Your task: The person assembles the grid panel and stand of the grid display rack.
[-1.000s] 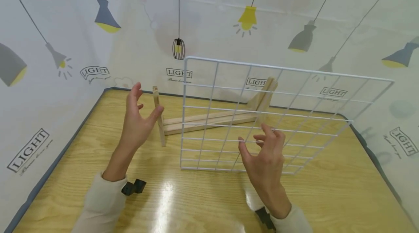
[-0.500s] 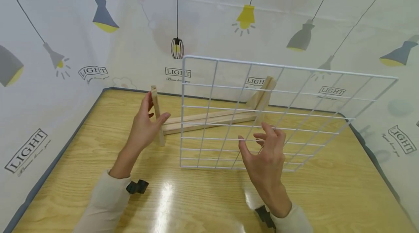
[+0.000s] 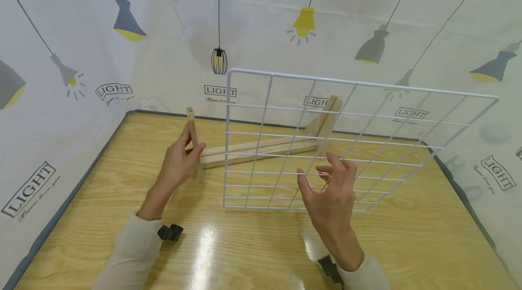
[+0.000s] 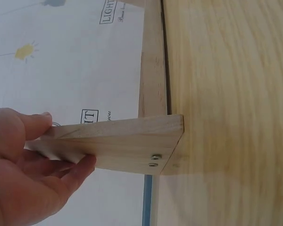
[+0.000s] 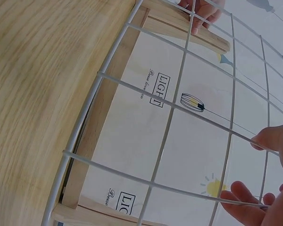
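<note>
My left hand [image 3: 177, 161] grips the left end board [image 3: 190, 115] of a pale wooden stand, thumb and fingers on opposite sides. In the left wrist view, two metal bolt heads [image 4: 155, 157] show low on that end board [image 4: 118, 150]. A long crossbar [image 3: 214, 161] joins it to the right end board [image 3: 331, 120], seen through the wires. My right hand [image 3: 332, 199] holds a white wire grid panel [image 3: 355, 83] by its wires, thumb and fingers curled around them. The panel stands tilted on its lower edge, in front of the stand.
The wood-grain table [image 3: 244, 249] reaches back to a white backdrop [image 3: 269, 22] printed with lamps and lettering. A dark blue edge strip [image 3: 81, 181] borders the tabletop. Black camera mounts [image 3: 171, 233] sit at both wrists.
My left hand has moved right, onto the left end board, and now grips it. The stand, my right hand and the grid panel stay nearly where they were.
</note>
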Available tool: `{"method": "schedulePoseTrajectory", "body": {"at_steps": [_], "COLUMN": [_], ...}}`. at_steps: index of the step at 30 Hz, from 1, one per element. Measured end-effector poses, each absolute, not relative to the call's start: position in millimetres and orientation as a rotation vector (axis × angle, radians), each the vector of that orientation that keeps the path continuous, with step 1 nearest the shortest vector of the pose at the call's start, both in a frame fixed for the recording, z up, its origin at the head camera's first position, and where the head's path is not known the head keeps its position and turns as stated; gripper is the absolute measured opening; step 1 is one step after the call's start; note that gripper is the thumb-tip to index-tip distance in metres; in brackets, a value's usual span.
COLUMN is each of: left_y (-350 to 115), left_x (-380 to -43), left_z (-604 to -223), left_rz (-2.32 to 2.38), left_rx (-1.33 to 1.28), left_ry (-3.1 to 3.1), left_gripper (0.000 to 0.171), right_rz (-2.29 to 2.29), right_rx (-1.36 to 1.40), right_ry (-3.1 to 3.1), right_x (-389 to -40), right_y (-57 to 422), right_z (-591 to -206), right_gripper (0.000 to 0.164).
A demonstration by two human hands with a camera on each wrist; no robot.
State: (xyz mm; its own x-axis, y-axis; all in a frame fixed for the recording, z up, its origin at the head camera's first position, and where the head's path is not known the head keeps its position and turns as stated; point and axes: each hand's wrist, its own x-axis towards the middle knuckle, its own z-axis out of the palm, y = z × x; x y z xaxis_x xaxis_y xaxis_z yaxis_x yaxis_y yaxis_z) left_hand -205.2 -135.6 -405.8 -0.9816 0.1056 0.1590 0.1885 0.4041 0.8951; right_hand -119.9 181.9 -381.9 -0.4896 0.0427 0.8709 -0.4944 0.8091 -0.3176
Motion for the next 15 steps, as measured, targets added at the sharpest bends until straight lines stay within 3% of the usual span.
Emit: {"method": "schedulePoseTrajectory", "body": {"at_steps": [15], "left_y": [-135.2], "left_x": [-203.1], "left_z": [-404.2], "left_rz": [-1.604], "left_rx": [-0.330], "left_ry": [-2.632], "left_gripper": [0.068], "right_rz": [0.671], "right_rx": [0.340], "right_ry": [-1.988], "right_x": [-118.5], "right_y": [183.2], "right_z": [-380.1], "right_gripper": [0.070]}}
